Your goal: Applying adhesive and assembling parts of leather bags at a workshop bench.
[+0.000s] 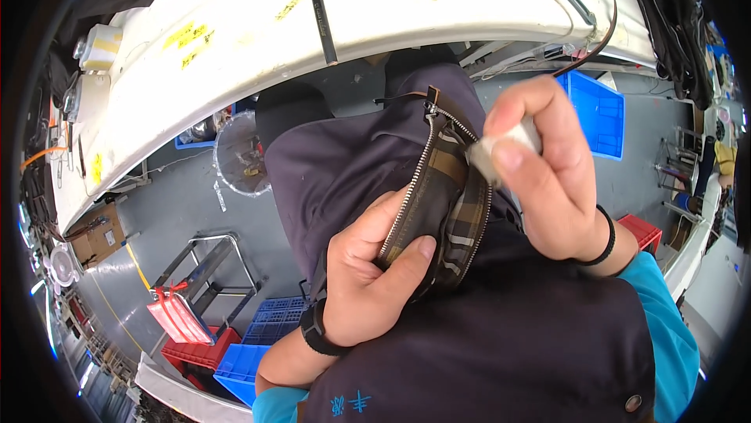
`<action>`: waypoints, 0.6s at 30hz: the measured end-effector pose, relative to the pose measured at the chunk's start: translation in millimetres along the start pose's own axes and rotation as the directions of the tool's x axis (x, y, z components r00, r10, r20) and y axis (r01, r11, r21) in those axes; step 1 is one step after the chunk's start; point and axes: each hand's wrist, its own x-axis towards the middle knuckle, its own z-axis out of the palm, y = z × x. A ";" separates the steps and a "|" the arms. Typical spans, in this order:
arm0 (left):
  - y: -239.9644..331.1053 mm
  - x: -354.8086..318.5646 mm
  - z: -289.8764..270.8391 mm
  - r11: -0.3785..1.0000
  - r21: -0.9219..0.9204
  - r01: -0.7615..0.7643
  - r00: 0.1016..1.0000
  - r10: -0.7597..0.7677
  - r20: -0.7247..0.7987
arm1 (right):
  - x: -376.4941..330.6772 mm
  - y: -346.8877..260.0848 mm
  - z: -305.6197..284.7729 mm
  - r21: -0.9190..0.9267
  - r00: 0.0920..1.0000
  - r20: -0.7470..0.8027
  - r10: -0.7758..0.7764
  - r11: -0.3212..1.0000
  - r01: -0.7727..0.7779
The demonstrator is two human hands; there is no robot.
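A dark zippered pouch point(421, 212) with a brown-and-grey plaid lining rests over my lap, its zipper undone and its mouth spread. My left hand point(366, 286) grips the near left side of the pouch, thumb pressed over the edge and fingers underneath. Just beyond the pouch's right edge, my right hand point(557, 188) pinches a small whitish piece point(528, 135) between thumb and fingers. The piece is partly hidden and blurred, so I cannot tell its kind. At the pouch's far end the zipper pull point(432, 96) stands up beside a thin brown strip.
A white worktable point(235, 24) curves across the far side, with a black-handled tool point(319, 12) jutting past its edge. Blue bins point(596, 114) and a clear round bin point(241, 155) are on the floor. A metal-framed stool point(207, 266) and red crates point(202, 351) are at left.
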 end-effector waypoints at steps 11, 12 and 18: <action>1.5 3.6 3.1 1.000 0.003 0.027 1.000 -0.027 0.010 | -7.5 5.0 5.1 -0.417 0.909 0.212 -0.360 0.808 0.417; 2.3 3.7 3.7 0.999 -0.001 0.054 0.999 -0.054 0.000 | -7.7 2.9 11.3 -0.393 0.912 0.173 -0.371 0.823 0.410; -5.9 0.4 -2.6 0.993 0.097 0.072 0.996 -0.076 0.046 | -0.7 14.1 23.1 -0.612 0.875 0.232 -0.424 0.636 0.470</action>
